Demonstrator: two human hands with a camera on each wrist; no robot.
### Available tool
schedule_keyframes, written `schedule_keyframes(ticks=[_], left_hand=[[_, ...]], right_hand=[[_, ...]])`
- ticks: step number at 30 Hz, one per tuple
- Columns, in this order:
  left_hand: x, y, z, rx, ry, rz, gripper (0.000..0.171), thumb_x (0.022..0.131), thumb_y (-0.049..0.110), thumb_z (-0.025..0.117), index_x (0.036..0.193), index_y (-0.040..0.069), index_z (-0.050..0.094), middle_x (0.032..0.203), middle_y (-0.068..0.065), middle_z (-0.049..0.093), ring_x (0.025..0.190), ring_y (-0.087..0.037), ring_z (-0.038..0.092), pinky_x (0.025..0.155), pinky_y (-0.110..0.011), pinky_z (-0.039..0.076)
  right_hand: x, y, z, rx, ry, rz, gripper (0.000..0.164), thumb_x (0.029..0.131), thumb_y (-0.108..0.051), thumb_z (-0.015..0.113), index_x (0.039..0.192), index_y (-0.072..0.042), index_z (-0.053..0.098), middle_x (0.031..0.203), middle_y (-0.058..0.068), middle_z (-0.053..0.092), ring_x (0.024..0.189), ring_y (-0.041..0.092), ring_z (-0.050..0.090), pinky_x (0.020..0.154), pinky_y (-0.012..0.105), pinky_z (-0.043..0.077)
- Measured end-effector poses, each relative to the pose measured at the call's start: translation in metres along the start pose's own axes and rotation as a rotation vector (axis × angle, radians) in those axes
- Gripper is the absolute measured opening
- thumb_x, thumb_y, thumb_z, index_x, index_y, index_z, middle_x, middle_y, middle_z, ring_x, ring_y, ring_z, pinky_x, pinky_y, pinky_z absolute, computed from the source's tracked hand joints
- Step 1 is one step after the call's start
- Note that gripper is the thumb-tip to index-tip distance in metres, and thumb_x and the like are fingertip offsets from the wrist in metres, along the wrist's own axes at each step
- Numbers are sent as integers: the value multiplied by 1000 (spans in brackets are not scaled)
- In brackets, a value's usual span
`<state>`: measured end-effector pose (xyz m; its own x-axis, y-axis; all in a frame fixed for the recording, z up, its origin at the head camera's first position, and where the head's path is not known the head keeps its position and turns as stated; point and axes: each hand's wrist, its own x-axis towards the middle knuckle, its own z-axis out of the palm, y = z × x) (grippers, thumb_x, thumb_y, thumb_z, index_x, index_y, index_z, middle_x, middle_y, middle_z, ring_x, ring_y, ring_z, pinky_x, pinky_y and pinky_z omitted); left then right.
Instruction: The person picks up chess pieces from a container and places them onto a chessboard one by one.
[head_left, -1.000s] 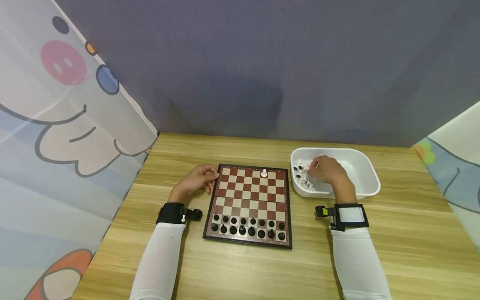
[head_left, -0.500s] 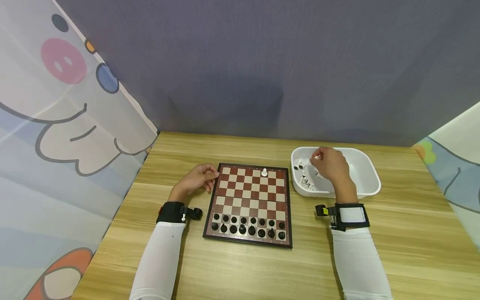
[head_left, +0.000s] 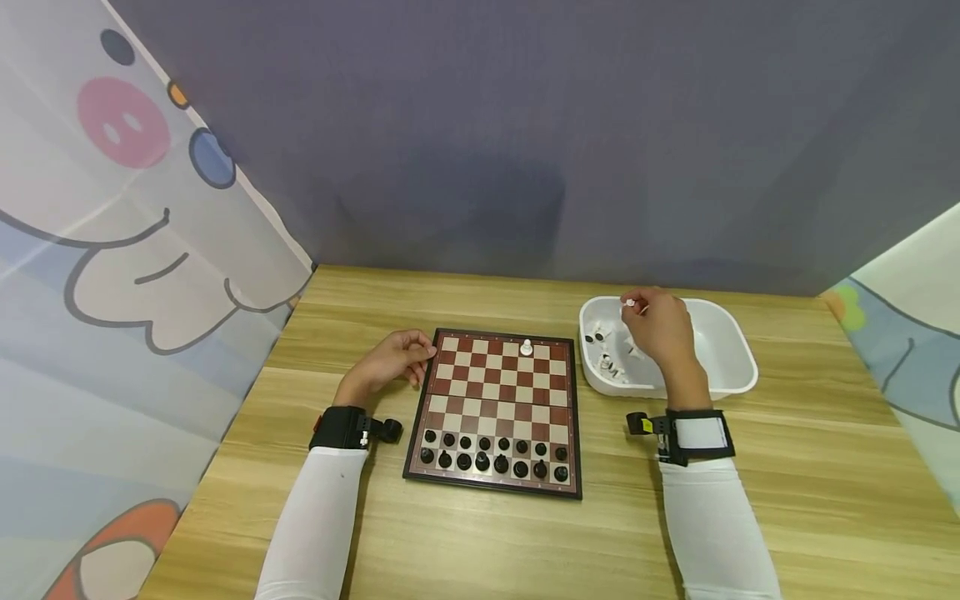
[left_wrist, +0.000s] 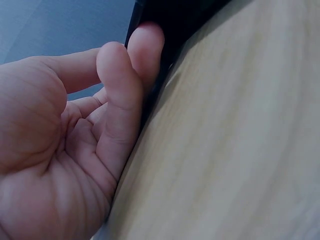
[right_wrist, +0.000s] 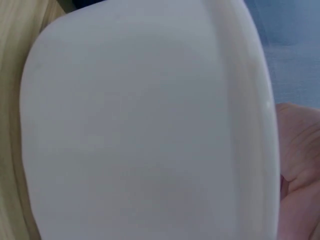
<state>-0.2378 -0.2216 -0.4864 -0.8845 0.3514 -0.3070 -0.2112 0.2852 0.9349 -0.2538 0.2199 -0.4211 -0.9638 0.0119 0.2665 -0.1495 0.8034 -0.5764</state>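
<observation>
My left hand [head_left: 393, 358] holds the left edge of the checkered chessboard [head_left: 487, 362] near its far corner. In the left wrist view its fingers [left_wrist: 117, 95] are bent, with a fingertip against the black side of the board. Black chess pieces [head_left: 482, 460] stand in two rows on the near side, and one white chess piece [head_left: 527, 347] stands in the far row. Over the white tub, my right hand [head_left: 660, 327] pinches a small white chess piece [head_left: 630, 303] between thumb and fingers. The tub wall hides most of that hand in the right wrist view.
The white tub [head_left: 738, 354] stands right of the board, with several loose white pieces [head_left: 609, 364] at its left end. A wooden table [head_left: 810, 450] carries everything. The grey partition [head_left: 480, 150] rises behind, and a printed curtain [head_left: 187, 333] hangs at left.
My right hand has risen from the loose pieces toward the tub's far rim, and a white chess piece now shows in its fingertips. The left hand stays at the board's edge.
</observation>
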Motion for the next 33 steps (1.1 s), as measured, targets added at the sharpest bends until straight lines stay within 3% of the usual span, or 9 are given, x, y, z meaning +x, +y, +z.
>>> schedule_keyframes(ticks=[18, 33], left_hand=[[-1, 0, -1, -6, -14, 5, 20, 107, 16, 56, 116, -2, 56, 77, -3, 58, 60, -15, 62, 55, -25, 58], [0, -1, 0, -17, -15, 0, 21, 107, 17, 56, 115, -2, 55, 77, -4, 58, 60, -15, 62, 54, -25, 58]], right_hand=[[-1, -6, -2, 5, 12, -14, 17, 94, -15, 65, 107, -4, 71, 87, 14, 69, 78, 29, 62, 64, 34, 42], [-7, -24, -10, 47, 25, -53, 26, 96, -15, 59, 115, -2, 73, 94, 18, 74, 84, 33, 68, 70, 37, 47]])
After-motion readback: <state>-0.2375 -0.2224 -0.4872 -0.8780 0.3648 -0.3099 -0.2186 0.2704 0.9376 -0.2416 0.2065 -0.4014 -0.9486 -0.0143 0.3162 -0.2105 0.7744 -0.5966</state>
